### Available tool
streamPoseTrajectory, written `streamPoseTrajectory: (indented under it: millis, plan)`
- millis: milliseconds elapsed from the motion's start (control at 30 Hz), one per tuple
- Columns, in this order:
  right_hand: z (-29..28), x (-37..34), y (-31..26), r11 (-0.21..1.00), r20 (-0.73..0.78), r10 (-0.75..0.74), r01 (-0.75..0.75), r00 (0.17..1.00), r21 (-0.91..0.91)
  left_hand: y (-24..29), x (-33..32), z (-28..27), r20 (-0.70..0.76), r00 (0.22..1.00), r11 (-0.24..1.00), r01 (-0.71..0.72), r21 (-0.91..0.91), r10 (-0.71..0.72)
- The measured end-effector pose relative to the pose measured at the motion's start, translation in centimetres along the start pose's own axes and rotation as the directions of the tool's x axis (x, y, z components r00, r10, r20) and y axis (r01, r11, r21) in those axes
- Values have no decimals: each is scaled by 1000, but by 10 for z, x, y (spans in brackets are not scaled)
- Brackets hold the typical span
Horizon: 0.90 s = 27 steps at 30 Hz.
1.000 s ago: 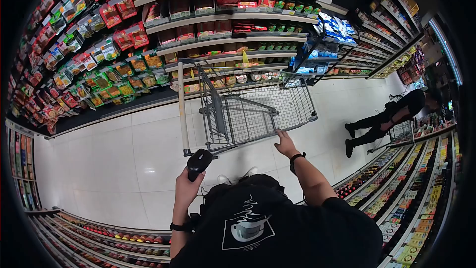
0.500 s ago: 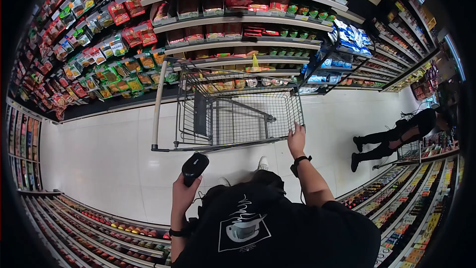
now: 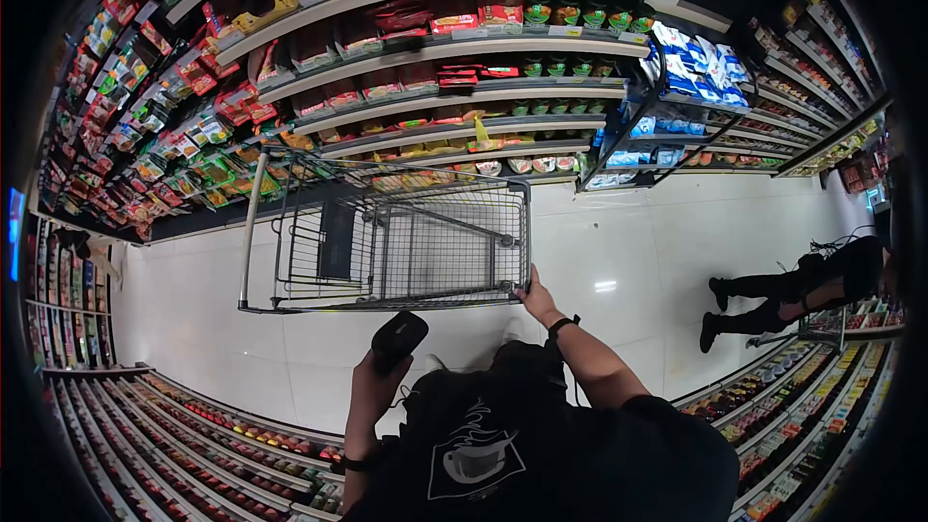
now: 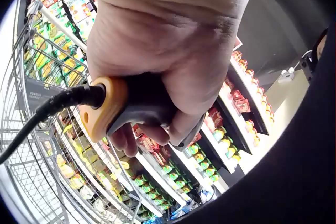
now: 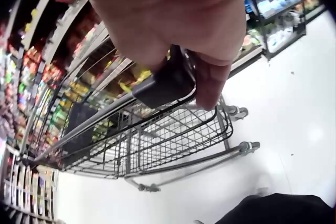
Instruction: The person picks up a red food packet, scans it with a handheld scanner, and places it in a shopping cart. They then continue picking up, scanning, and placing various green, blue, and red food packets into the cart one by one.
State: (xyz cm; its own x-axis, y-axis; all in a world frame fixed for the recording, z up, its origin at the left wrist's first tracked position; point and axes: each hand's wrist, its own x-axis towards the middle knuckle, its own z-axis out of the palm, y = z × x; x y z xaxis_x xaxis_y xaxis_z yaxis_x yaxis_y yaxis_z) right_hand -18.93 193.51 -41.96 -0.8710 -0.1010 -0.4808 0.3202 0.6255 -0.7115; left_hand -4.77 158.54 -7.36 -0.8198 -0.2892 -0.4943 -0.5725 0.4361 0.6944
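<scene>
My left hand (image 3: 377,385) grips a black handheld barcode scanner (image 3: 399,336) at waist height, its head pointing away from my body. In the left wrist view, the fingers wrap round the scanner's handle (image 4: 146,99), which has an orange end and a black coiled cable (image 4: 58,104) running from it. A grey wire shopping cart (image 3: 440,302) stands crosswise in front of me, handlebar at the left. At its near front corner my right hand (image 3: 539,300) holds the rim. In the right wrist view, the thumb and fingers curl round a black plastic corner piece (image 5: 164,88) of the cart.
Shelves (image 3: 464,50) of packets and jars line the far side, just behind the cart. A black rack (image 3: 667,106) with blue-and-white bags stands at the right. Beyond the white floor (image 3: 619,261), another person (image 3: 802,285) in dark clothes stands by a cart. More shelves (image 3: 222,435) run behind me.
The cart has shifted left in view and its front end now lies nearer me. My right hand has gone from its side rim to the front corner. The left hand still holds the scanner.
</scene>
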Motion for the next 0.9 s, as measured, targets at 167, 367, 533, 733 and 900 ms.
streamPoseTrajectory:
  millis: [167,367,533,733,900]
  plan:
    - [4,15,-26,995,124,-35,46,992,-90,7,-2,28,-103,993,994,42,-99,-52]
    - [27,36,-51,982,152,-65,90,986,-164,3,12,24,-223,975,970,-40,-242,-15]
    - [32,39,-82,975,177,-45,82,983,-208,6,48,11,-183,982,966,-79,-245,33]
    - [16,60,-96,933,360,37,96,932,-346,28,67,-18,-165,978,971,-161,-179,131]
    - [-39,94,-101,860,443,-100,301,891,-411,-6,77,-24,-255,965,925,-145,-351,55]
